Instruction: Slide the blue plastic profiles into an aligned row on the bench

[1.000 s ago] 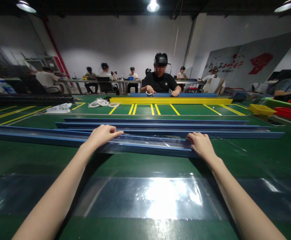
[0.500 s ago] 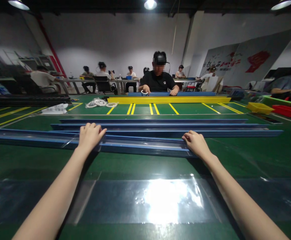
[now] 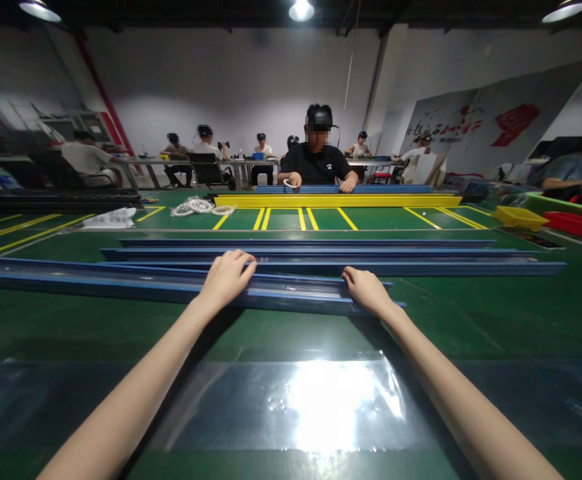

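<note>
A long blue channel strip [image 3: 295, 303] lies slightly slanted across the green table in front of me, its right end just past my right hand. My left hand [image 3: 229, 277] is curled over the strip's upper edge, gripping it around its middle. Close to the right end, my right hand [image 3: 368, 290] has its fingers closed over the same strip. Something clear and shiny shows inside its groove between my hands. Behind it lie more blue channel strips [image 3: 461, 268], roughly parallel. The undersides of my fingers are hidden.
Clear plastic film [image 3: 231, 407] lies flat in front of me. Beyond the blue strips are a yellow channel strip [image 3: 341, 201], white coils [image 3: 193, 207], a yellow tray [image 3: 521, 217] and a red tray [image 3: 578, 223]. A person [image 3: 318, 157] sits opposite, holding a white ring-shaped thing.
My left hand has slid right along the blue strip. My right hand has shifted slightly left, so more of the strip's right end shows. The person opposite has tilted the white ring.
</note>
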`<state>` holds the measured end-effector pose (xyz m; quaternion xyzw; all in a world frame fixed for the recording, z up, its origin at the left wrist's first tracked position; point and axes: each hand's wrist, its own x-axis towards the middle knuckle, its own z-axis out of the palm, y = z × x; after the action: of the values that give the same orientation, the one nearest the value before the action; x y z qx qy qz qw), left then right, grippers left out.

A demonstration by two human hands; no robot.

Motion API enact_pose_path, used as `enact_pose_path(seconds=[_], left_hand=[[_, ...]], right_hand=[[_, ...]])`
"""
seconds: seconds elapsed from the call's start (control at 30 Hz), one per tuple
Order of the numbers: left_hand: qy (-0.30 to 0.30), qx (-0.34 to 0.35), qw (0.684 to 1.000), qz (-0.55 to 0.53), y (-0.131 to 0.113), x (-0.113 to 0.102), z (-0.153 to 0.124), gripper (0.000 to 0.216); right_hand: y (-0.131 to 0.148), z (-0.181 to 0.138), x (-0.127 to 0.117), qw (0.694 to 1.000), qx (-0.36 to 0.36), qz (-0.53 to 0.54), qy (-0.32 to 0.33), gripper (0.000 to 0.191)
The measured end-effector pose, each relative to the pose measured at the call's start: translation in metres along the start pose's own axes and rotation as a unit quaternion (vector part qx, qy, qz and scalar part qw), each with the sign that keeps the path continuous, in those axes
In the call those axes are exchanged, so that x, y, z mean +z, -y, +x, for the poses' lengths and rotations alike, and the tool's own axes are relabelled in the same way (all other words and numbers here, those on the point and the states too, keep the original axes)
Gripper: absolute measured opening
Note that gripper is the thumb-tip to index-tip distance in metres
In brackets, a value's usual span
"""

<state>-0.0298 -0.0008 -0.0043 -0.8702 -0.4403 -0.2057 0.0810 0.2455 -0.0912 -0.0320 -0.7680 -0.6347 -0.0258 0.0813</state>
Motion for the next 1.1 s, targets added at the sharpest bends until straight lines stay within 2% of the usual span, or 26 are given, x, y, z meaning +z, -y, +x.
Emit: enact_pose_path(seconds=[0.1,0.2,0.37,0.43,0.53,0.7,0.83,0.9,0.97,1.1], left_hand=[[0.02,0.067,0.996,-0.053,-0.027,0.007,-0.003,0.034],[0.055,0.1,0.99,-0.082,-0.04,0.015,-0.008,0.039],[0.107,0.102,0.987,-0.061,-0.039,0.03,-0.013,0.047],[0.114,0.099,0.987,-0.054,-0.035,0.033,-0.014,0.048],[0.128,0.089,0.987,-0.034,-0.028,0.032,-0.014,0.047],[0.153,0.052,0.987,0.01,-0.01,0.022,-0.012,0.043],[0.146,-0.002,0.987,0.064,-0.002,0.013,-0.009,0.039],[0.115,-0.005,0.99,0.083,-0.007,0.011,-0.007,0.036],[0.086,0.019,0.993,0.073,-0.019,0.01,-0.004,0.033],[0.085,0.083,0.993,-0.022,-0.059,0.015,0.002,0.036]], right_hand=[[0.014,0.004,0.003,1.0,-0.006,0.019,0.008,0.032],[0.021,0.006,0.005,0.997,-0.017,0.079,-0.003,0.031],[0.019,0.004,0.0,0.96,-0.052,0.265,-0.075,0.02],[0.013,0.002,-0.003,0.947,-0.045,0.3,-0.103,0.021],[0.001,-0.001,-0.009,0.958,-0.051,0.262,-0.108,0.021],[-0.02,-0.01,-0.012,0.987,-0.051,0.138,-0.068,0.024],[-0.019,-0.018,-0.009,0.994,-0.047,0.087,-0.037,0.028],[-0.014,-0.02,-0.007,0.997,-0.053,0.049,-0.029,0.031],[-0.009,-0.019,-0.006,0.998,-0.061,0.025,-0.02,0.035],[-0.001,-0.012,-0.006,0.995,-0.084,0.049,0.009,0.037]])
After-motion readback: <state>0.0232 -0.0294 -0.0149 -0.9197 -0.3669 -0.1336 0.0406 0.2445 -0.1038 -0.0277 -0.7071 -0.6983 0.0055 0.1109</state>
